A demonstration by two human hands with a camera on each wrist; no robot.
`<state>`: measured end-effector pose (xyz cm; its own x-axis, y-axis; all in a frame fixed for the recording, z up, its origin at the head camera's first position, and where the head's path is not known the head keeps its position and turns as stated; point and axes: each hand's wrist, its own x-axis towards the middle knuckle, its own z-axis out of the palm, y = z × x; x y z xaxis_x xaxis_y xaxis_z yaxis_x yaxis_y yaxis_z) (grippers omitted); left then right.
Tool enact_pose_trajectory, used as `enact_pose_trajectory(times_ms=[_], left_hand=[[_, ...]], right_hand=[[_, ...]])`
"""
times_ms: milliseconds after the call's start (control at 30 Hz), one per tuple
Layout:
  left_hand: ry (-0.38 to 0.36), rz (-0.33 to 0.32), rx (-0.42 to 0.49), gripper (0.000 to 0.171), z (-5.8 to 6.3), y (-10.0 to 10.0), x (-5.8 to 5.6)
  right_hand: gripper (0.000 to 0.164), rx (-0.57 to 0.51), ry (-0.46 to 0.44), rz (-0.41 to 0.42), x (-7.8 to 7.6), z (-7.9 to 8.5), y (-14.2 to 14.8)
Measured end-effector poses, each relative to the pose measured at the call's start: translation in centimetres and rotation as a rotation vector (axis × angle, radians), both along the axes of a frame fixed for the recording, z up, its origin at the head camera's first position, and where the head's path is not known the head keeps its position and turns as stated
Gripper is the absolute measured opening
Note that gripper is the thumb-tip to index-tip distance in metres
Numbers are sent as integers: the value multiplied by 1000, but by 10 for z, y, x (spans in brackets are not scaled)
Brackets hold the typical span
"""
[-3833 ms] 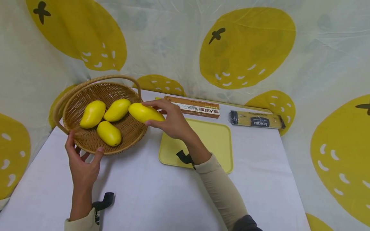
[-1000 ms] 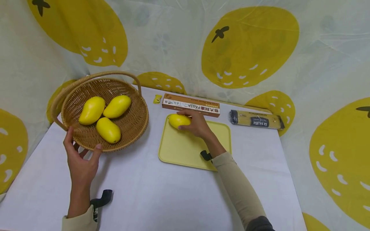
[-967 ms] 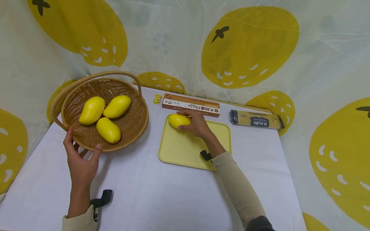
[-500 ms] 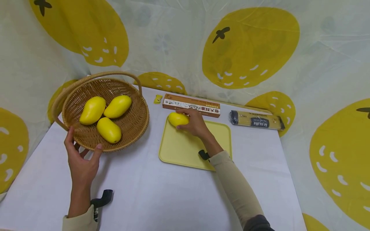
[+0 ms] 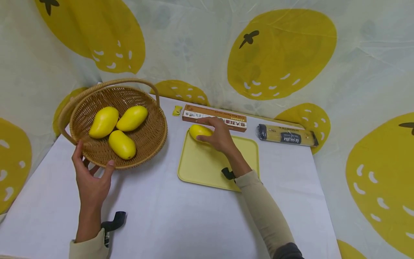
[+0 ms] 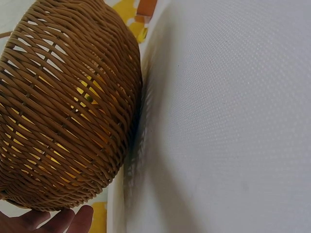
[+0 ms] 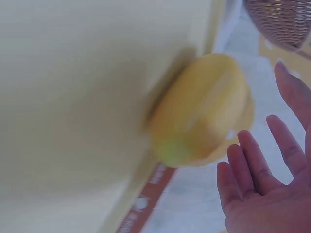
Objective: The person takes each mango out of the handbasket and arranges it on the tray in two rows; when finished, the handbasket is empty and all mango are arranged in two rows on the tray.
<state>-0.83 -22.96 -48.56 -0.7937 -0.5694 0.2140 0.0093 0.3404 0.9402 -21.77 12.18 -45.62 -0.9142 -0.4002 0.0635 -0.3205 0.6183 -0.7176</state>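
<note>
My left hand (image 5: 92, 185) holds the near rim of a brown wicker basket (image 5: 149, 142) at the left, its thumb on the rim and fingers beneath. Inside lie three yellow mangoes, one at the left (image 5: 104, 122), another at the back (image 5: 132, 118) and one in front (image 5: 122, 145). A further mango (image 5: 198, 132) sits at the far left corner of the yellow tray (image 5: 200, 167). Over it is my right hand (image 5: 222, 138); in the right wrist view, the spread fingers (image 7: 254, 160) stand apart from that mango. The left wrist view shows the basket's woven underside (image 6: 68, 102) and a few fingertips.
Behind the tray lies a brown-and-white pasta box (image 5: 234, 121), with a small yellow packet (image 5: 176, 110) to its left. A bag of spaghetti (image 5: 288, 135) lies farther right. A fruit-patterned curtain (image 5: 200, 54) hangs behind the white-covered table (image 5: 155, 216).
My right hand has carried a mango from the basket to the tray and let go of it, its fingers now spread. My left hand stays on the basket.
</note>
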Motion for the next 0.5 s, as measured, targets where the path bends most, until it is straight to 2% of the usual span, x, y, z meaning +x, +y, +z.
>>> enact_pose_trajectory(times_ms=[233, 500], left_hand=[[-2, 2, -5, 98, 0, 0, 0], [0, -1, 2, 98, -1, 0, 0]], right_hand=[[64, -84, 61, 2, 18, 29, -17], [62, -241, 118, 91, 34, 49, -46]])
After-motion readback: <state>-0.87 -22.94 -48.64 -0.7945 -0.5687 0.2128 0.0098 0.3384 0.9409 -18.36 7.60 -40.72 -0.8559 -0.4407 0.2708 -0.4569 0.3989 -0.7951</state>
